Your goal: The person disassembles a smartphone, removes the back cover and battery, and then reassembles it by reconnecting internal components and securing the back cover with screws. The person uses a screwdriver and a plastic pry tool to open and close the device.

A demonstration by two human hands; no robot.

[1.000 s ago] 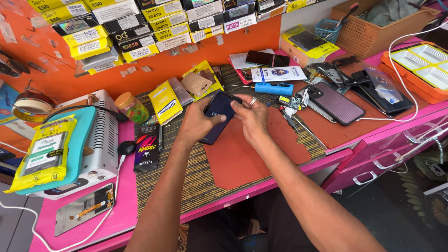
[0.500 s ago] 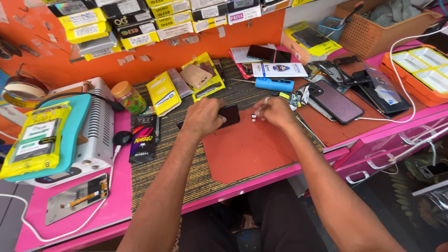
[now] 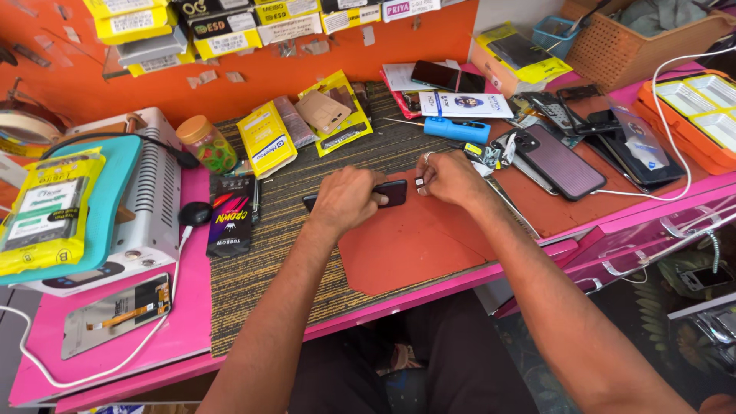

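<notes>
1. Left hand is curled shut round a dark phone, holding it flat and low over the red mat; phone's ends stick out either side of the fist; the right end points twd the other hand.
2. Right hand is closed in a pinch, thumb and forefinger tips on a tiny pale part right at the phone's right end; can't tell if part and phone touch; a ring shows on one finger.
3. Both hands sit close together, approx centre of the bench, above the near edge of the striped mat where the red mat overlaps it.
4. Just behind the right hand: a blue-handled screwdriver lying crosswise; beside it small metal bits in a heap.
5. Right of that: a purple-backed phone face down; more dark phones further right, well apart from the hands; a white cable loops over them.
6. Left of the hands: a black packet w/ coloured print on the striped mat; a small jar w/ orange lid behind it; yellow packets near the orange wall.
7. Far left: a white machine w/ a teal pad on top; a bare screen panel on the pink bench in front of it.
8. Far right: an orange tray w/ compartments; a brown basket behind.
</notes>
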